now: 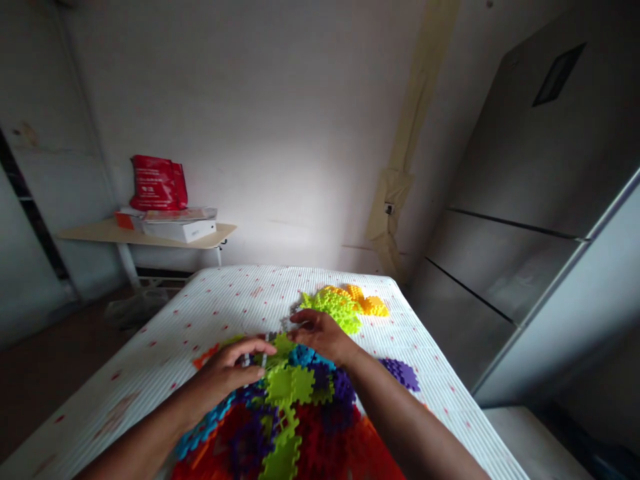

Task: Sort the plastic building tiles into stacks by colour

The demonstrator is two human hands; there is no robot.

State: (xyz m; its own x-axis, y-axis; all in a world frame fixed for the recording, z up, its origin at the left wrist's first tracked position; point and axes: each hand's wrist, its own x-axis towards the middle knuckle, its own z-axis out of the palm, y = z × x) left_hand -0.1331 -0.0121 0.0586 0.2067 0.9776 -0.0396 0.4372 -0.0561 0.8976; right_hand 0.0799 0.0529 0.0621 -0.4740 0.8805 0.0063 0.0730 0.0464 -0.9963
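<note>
My left hand has its thumb and fingers around a pale grey toothed plastic piece, its outline blurred. Just right of it, my right hand is curled, with its fingertips at a second pale piece too smeared to make out well. Below both hands spreads a heap of interlocking toothed plastic tiles. Lime green tiles lie on top in the middle, blue tiles and purple tiles beside them. Red tiles fill the near part, partly behind my forearms.
Beyond my right hand lie a lime green pile and orange tiles. Purple tiles rest right of my forearm. A spotted white cloth covers the table. A side table holds boxes and a red bag; a fridge stands right.
</note>
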